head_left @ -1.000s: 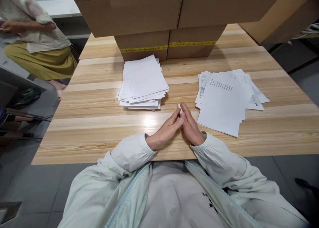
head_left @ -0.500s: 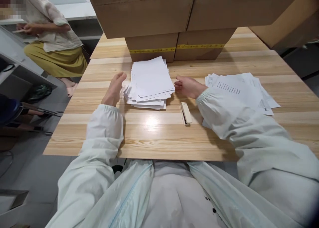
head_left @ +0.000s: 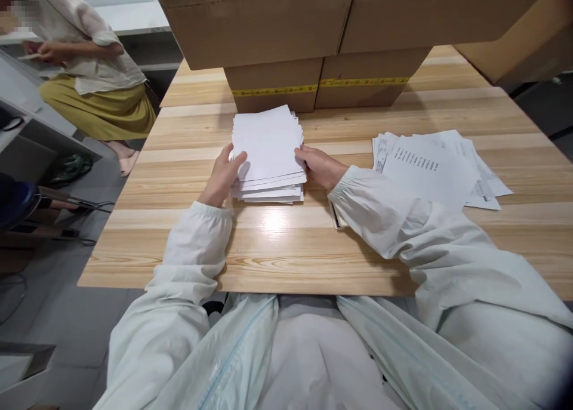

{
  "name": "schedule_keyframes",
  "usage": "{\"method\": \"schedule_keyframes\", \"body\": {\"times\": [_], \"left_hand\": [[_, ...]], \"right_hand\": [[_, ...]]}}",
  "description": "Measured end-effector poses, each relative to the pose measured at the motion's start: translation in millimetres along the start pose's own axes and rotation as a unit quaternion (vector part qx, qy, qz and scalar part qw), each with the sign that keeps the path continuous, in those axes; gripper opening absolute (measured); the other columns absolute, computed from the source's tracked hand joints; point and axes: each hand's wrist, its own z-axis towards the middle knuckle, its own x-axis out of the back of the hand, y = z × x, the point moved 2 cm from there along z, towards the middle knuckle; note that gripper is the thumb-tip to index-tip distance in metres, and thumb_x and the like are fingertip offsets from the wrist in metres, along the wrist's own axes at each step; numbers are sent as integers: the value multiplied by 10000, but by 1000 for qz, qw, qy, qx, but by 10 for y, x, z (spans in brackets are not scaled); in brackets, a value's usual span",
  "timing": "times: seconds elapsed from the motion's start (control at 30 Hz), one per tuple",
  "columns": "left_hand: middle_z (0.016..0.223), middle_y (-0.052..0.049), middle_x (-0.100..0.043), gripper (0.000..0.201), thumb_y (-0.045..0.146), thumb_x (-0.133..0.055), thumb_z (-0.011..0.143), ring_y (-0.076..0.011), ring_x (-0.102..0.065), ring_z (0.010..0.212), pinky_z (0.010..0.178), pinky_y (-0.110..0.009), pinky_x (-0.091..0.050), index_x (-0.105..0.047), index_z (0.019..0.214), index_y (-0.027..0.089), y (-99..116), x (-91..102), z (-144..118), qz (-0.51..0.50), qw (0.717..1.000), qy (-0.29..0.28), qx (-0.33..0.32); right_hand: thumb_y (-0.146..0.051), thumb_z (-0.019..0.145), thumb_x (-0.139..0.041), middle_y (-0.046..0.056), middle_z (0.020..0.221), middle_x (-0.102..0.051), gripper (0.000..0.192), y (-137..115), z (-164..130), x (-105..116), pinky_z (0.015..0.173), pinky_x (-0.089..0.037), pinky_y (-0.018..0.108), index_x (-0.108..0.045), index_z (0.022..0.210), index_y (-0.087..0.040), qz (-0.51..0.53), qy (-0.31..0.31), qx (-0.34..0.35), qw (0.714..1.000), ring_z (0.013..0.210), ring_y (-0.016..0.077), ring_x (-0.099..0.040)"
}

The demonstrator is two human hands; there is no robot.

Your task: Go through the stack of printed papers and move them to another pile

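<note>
A thick stack of white paper (head_left: 267, 144) lies on the wooden table, its lower sheets jutting out unevenly at the near edge. My left hand (head_left: 223, 174) grips its left side, thumb resting over the top sheet. On the opposite side, my right hand (head_left: 321, 165) is closed on the stack's right edge, with its thumb near the top. The far fingers of both hands are partly hidden by the paper. A cream stapler (head_left: 336, 218) shows only in part beneath my right sleeve. Farther right, loose printed sheets (head_left: 430, 165) are fanned out, partly covered by my right forearm.
Large cardboard boxes (head_left: 268, 22) are piled at the back of the table (head_left: 277, 261), some with yellow tape. Another carton (head_left: 514, 40) stands at the far right. On the left, a seated person (head_left: 98, 93) holds something thin, near a blue stool (head_left: 15, 198).
Both hands have moved inward from beside the stack and taken hold of its sides. The stack's sides look more even. My right sleeve now covers most of the stapler.
</note>
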Motion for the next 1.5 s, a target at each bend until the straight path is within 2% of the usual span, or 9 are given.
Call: {"method": "schedule_keyframes", "body": {"times": [0.1, 0.2, 0.3, 0.67, 0.77, 0.97, 1.17, 1.3, 1.5], "left_hand": [[1465, -121, -561, 488, 394, -728, 814, -311, -454, 1422, 1189, -484, -358, -626, 1267, 242, 238, -33, -138, 101, 990, 2, -101], [1316, -102, -656, 367, 314, -728, 803, -293, -560, 1269, 1111, -470, -430, -660, 1152, 220, 478, -176, -215, 159, 965, -100, -183], [1173, -98, -695, 351, 302, -729, 791, -300, -583, 1133, 993, -463, -486, -653, 1116, 195, 584, -299, -214, 214, 947, -148, -186], [1136, -102, -705, 360, 508, -668, 891, -313, -575, 1077, 838, -406, -462, -651, 1125, 236, 683, -363, -275, 327, 912, -148, -199], [1105, -102, -709, 380, 543, -673, 883, -317, -584, 1072, 778, -390, -457, -660, 1117, 243, 692, -399, -279, 333, 916, -127, -183], [961, -63, -742, 235, 429, -709, 871, -272, -640, 910, 734, -344, -422, -689, 1026, 254, 632, -429, -238, 251, 946, -90, -185], [800, -23, -746, 112, 275, -620, 876, -193, -643, 734, 710, -308, -428, -712, 838, 223, 599, -408, -238, 127, 981, -73, -128], [780, -14, -738, 120, 276, -609, 857, -172, -634, 717, 706, -296, -441, -684, 790, 212, 611, -420, -251, 90, 987, -76, -108], [661, 29, -646, 82, 225, -551, 864, -131, -548, 590, 644, -280, -398, -568, 784, 228, 613, -423, -252, 63, 993, -14, -95]], "right_hand": [[-210, 820, -691, 67, 1240, -709, 325, -62, -157, 189, 1155, -414, 437, -668, 1144, -202, -29, 17, 3, 999, 1226, 225, -612], [-188, 734, -784, 80, 1298, -670, 414, -29, -276, 305, 1120, -447, 452, -680, 1134, -213, -39, 40, -10, 998, 1207, 230, -608], [-157, 695, -804, 73, 1190, -699, 415, 52, -316, 304, 1093, -476, 432, -688, 1091, -194, -21, 13, 5, 1000, 1083, 193, -637], [-201, 662, -810, 65, 1077, -697, 397, 104, -247, 279, 989, -511, 422, -670, 1033, -188, -44, 11, 21, 999, 983, 200, -631], [-305, 687, -813, 94, 1205, -645, 417, 66, -219, 263, 987, -494, 448, -629, 1048, -204, -156, 77, 87, 981, 1081, 247, -601], [-400, 776, -774, 117, 1258, -598, 340, -103, -185, 148, 1121, -337, 521, -590, 1015, -242, -352, 148, 279, 881, 1282, 327, -472], [-405, 789, -757, 131, 1298, -591, 313, -103, -136, 66, 1089, -337, 532, -611, 1007, -233, -383, 111, 268, 877, 1272, 359, -460], [-379, 793, -748, 125, 1288, -605, 334, -90, -137, 72, 1096, -334, 515, -620, 1067, -238, -380, 99, 280, 876, 1271, 351, -473], [-294, 772, -736, 119, 1290, -602, 475, -88, -191, 145, 1097, -348, 482, -583, 1215, -218, -362, 113, 297, 876, 1257, 329, -489]]}}
